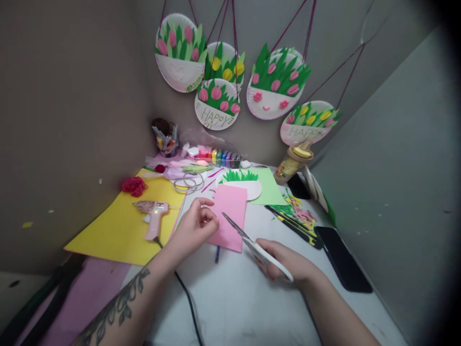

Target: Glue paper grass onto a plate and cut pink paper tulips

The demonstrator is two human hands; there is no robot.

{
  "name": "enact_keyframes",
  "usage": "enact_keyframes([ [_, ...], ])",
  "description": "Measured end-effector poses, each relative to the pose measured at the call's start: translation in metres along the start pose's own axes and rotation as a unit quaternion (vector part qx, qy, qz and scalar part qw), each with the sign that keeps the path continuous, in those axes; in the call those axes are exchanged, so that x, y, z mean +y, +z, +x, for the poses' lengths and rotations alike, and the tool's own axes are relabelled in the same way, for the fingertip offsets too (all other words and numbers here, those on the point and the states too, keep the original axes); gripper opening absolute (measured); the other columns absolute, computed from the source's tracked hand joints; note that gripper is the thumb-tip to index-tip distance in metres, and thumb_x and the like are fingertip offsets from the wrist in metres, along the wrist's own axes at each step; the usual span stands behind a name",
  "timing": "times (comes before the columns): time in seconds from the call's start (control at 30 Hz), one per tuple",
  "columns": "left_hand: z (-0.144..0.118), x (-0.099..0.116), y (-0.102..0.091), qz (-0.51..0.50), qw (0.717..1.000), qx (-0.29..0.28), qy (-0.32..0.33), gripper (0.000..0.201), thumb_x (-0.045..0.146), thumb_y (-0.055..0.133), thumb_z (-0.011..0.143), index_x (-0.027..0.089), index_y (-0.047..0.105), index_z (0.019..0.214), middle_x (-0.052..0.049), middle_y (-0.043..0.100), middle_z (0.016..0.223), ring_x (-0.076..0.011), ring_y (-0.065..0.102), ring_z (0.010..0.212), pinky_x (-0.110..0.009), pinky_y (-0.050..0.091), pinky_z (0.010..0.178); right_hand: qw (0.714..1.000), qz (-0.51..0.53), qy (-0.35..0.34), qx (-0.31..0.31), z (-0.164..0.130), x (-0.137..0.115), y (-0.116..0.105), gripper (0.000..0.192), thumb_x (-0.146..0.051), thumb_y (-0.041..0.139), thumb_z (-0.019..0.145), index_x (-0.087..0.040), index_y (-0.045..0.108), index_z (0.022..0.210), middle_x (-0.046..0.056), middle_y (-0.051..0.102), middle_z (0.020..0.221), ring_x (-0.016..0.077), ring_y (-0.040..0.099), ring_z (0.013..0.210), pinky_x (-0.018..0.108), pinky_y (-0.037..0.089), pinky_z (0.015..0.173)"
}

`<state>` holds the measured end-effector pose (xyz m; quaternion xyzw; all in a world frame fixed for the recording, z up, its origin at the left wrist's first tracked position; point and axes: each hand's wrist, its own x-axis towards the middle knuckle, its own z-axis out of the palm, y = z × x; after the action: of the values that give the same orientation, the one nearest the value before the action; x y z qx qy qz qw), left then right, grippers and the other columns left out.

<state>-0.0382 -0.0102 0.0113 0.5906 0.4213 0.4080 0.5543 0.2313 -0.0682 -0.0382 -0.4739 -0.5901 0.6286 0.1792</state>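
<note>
My left hand point(195, 227) has its fingers curled together at the left edge of a pink paper sheet point(230, 214) lying on the white table point(237, 298); whether a small scrap is pinched in them I cannot tell. White-handled scissors point(257, 249) are gripped in my right hand point(288, 263). Their blades are slightly parted and point up-left over the sheet's lower right edge. Beyond the pink sheet lies a paper plate with green paper grass point(241, 181).
A pink glue gun point(154, 217) rests on a yellow sheet point(118, 230), its cord running toward me. A green sheet point(268, 187), paper scraps point(298, 211), a phone point(342, 257), a glue bottle point(293, 163) and paint pots point(219, 156) are around. Flower-decorated plates point(216, 103) hang on the wall.
</note>
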Motion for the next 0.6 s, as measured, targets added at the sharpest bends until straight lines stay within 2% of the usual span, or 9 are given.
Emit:
enact_keyframes([
  [0.1, 0.001, -0.001, -0.001, 0.030, 1.000, 0.003, -0.002, 0.019, 0.027, 0.062, 0.077, 0.018, 0.053, 0.092, 0.002, 0.058, 0.073, -0.0109, 0.054, 0.066, -0.023, 0.040, 0.062, 1.000, 0.004, -0.003, 0.014, -0.002, -0.002, -0.003, 0.024, -0.014, 0.057, 0.055, -0.018, 0.049, 0.077, -0.005, 0.053, 0.065, 0.0090, 0.040, 0.055, 0.020, 0.028, 0.048],
  [0.2, 0.002, -0.001, -0.002, 0.057, 0.998, 0.006, -0.008, 0.014, 0.030, 0.062, 0.079, 0.018, 0.062, 0.086, -0.001, 0.062, 0.078, -0.0125, 0.056, 0.071, -0.024, 0.042, 0.064, 0.999, -0.002, -0.008, 0.044, -0.004, -0.008, -0.004, 0.023, -0.014, 0.057, 0.055, -0.019, 0.048, 0.076, -0.005, 0.052, 0.064, 0.0092, 0.040, 0.055, 0.020, 0.028, 0.048],
  [0.27, 0.002, -0.002, -0.002, 0.062, 0.998, 0.013, -0.014, 0.016, 0.032, 0.061, 0.080, 0.018, 0.065, 0.086, -0.002, 0.064, 0.077, -0.0137, 0.058, 0.071, -0.024, 0.043, 0.063, 0.996, -0.021, -0.008, 0.084, -0.003, -0.010, -0.005, 0.020, -0.016, 0.058, 0.058, -0.020, 0.047, 0.074, -0.004, 0.051, 0.064, 0.0104, 0.042, 0.056, 0.021, 0.029, 0.048],
  [0.3, 0.002, -0.003, -0.002, 0.060, 0.998, 0.018, -0.019, 0.017, 0.033, 0.061, 0.080, 0.018, 0.066, 0.087, -0.002, 0.065, 0.077, -0.0143, 0.059, 0.070, -0.024, 0.044, 0.062, 0.992, -0.041, -0.006, 0.122, -0.002, -0.010, -0.006, 0.019, -0.019, 0.059, 0.060, -0.021, 0.047, 0.075, -0.004, 0.051, 0.064, 0.0113, 0.043, 0.056, 0.022, 0.031, 0.049],
  [0.37, 0.003, -0.005, -0.002, 0.055, 0.998, 0.027, -0.028, 0.020, 0.035, 0.060, 0.081, 0.018, 0.067, 0.089, -0.003, 0.066, 0.077, -0.0150, 0.061, 0.069, -0.025, 0.045, 0.061, 0.962, -0.106, 0.011, 0.251, 0.002, -0.008, -0.008, 0.022, -0.025, 0.064, 0.063, -0.022, 0.048, 0.077, -0.003, 0.053, 0.068, 0.0138, 0.047, 0.060, 0.023, 0.034, 0.052],
  [0.43, 0.005, -0.008, -0.002, 0.059, 0.997, 0.033, -0.030, 0.023, 0.036, 0.061, 0.080, 0.017, 0.068, 0.090, -0.003, 0.066, 0.078, -0.0153, 0.062, 0.068, -0.026, 0.047, 0.062, 0.901, -0.169, 0.041, 0.397, 0.007, -0.003, -0.014, 0.030, -0.033, 0.070, 0.063, -0.023, 0.050, 0.082, 0.000, 0.057, 0.074, 0.0170, 0.052, 0.065, 0.025, 0.036, 0.055],
  [0.47, 0.006, -0.009, -0.002, 0.066, 0.997, 0.034, -0.028, 0.024, 0.037, 0.061, 0.080, 0.017, 0.069, 0.091, -0.004, 0.067, 0.079, -0.0156, 0.062, 0.069, -0.026, 0.047, 0.063, 0.875, -0.181, 0.051, 0.446, 0.010, 0.000, -0.017, 0.034, -0.036, 0.072, 0.062, -0.023, 0.051, 0.084, 0.002, 0.058, 0.077, 0.0189, 0.054, 0.068, 0.027, 0.038, 0.057],
  [0.53, 0.007, -0.013, -0.002, 0.077, 0.996, 0.036, -0.021, 0.026, 0.037, 0.062, 0.079, 0.018, 0.069, 0.096, -0.005, 0.069, 0.082, -0.0166, 0.063, 0.074, -0.027, 0.047, 0.066, 0.854, -0.183, 0.052, 0.484, 0.011, 0.006, -0.025, 0.039, -0.041, 0.073, 0.062, -0.022, 0.053, 0.090, 0.005, 0.060, 0.084, 0.0222, 0.057, 0.073, 0.030, 0.041, 0.062],
  [0.6, 0.009, -0.016, -0.002, 0.067, 0.997, 0.041, -0.017, 0.029, 0.035, 0.064, 0.078, 0.018, 0.067, 0.101, -0.006, 0.070, 0.086, -0.0178, 0.064, 0.080, -0.027, 0.047, 0.070, 0.848, -0.207, 0.044, 0.487, 0.011, 0.008, -0.032, 0.042, -0.044, 0.072, 0.063, -0.021, 0.055, 0.093, 0.007, 0.060, 0.088, 0.0250, 0.058, 0.079, 0.034, 0.043, 0.067],
])
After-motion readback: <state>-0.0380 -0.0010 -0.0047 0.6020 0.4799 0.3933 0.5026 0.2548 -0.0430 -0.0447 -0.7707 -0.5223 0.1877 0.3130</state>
